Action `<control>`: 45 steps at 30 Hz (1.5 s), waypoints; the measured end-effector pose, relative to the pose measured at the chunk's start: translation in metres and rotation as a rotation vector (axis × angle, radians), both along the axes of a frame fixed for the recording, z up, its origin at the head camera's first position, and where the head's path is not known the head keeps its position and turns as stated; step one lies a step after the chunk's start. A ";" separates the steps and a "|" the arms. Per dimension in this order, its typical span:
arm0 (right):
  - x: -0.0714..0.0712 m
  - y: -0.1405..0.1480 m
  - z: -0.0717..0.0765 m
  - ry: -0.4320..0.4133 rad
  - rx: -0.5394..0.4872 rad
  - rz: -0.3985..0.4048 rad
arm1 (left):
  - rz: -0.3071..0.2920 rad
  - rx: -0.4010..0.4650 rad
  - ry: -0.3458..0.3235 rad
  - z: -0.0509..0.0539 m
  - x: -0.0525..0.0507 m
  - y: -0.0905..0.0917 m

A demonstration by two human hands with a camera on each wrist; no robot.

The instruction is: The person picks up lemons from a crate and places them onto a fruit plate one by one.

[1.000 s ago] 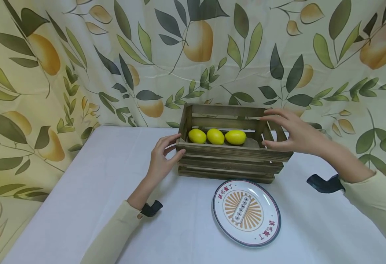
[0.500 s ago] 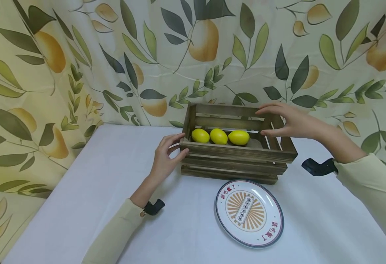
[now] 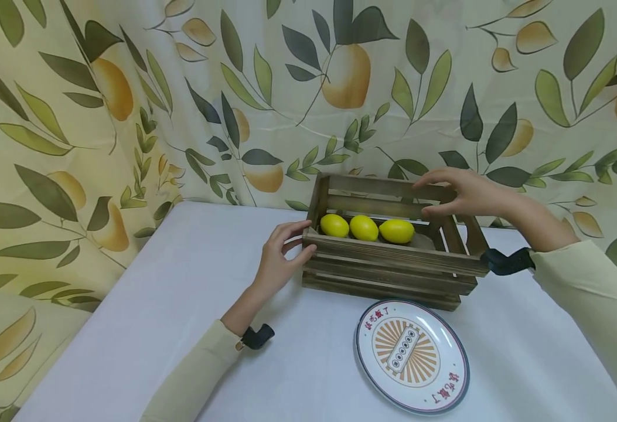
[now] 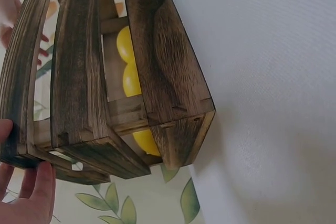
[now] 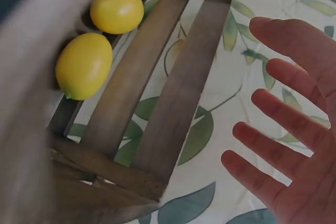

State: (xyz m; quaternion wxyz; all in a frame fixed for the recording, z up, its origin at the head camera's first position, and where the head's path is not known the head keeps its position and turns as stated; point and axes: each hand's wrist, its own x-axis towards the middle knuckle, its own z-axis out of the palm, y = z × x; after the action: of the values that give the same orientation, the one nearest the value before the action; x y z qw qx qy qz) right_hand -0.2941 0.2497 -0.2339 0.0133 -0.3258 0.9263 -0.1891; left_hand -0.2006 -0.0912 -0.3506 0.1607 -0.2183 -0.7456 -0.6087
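Note:
A brown slatted wooden crate (image 3: pixel 392 255) stands on the table near the backdrop. Along its left part inside lie three yellow lemons (image 3: pixel 364 228), side by side. My left hand (image 3: pixel 276 258) holds the crate's left front corner; in the left wrist view that hand (image 4: pixel 26 211) has thumb and fingers on either side of the top slat. Above the crate's right half hovers my right hand (image 3: pixel 471 193), fingers parted and nothing in them. The right wrist view has this hand (image 5: pixel 315 171) with fingers extended, apart from the crate and the lemons (image 5: pixel 84 66).
A white plate (image 3: pixel 412 354) with a blue rim and orange rays lies just in front of the crate. White cloth (image 3: pixel 208 258) covers the table. Behind hangs a fabric backdrop (image 3: pixel 297 140) printed with fruit and leaves. Black straps (image 3: pixel 505 262) sit at both wrists.
My right hand has lifted from the crate's right end and shifted up over its back part. The left hand keeps its hold. The head view has turned, so everything sits further right.

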 end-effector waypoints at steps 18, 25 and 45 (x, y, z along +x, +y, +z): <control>-0.050 -0.006 -0.013 -0.122 -0.045 -0.030 | 0.009 -0.005 0.024 0.005 -0.004 0.002; -0.062 -0.013 -0.019 -0.200 -0.113 -0.022 | 0.014 -0.012 0.037 0.007 -0.006 0.002; -0.086 -0.015 -0.068 -0.430 0.060 0.105 | 0.036 -0.023 0.003 0.000 0.000 0.004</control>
State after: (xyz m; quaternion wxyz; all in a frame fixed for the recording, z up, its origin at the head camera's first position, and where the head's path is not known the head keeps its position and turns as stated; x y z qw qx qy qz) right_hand -0.3798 0.2352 -0.3014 0.2301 -0.3253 0.8890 -0.2257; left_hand -0.2010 -0.0871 -0.3501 0.1702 -0.2074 -0.7563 -0.5967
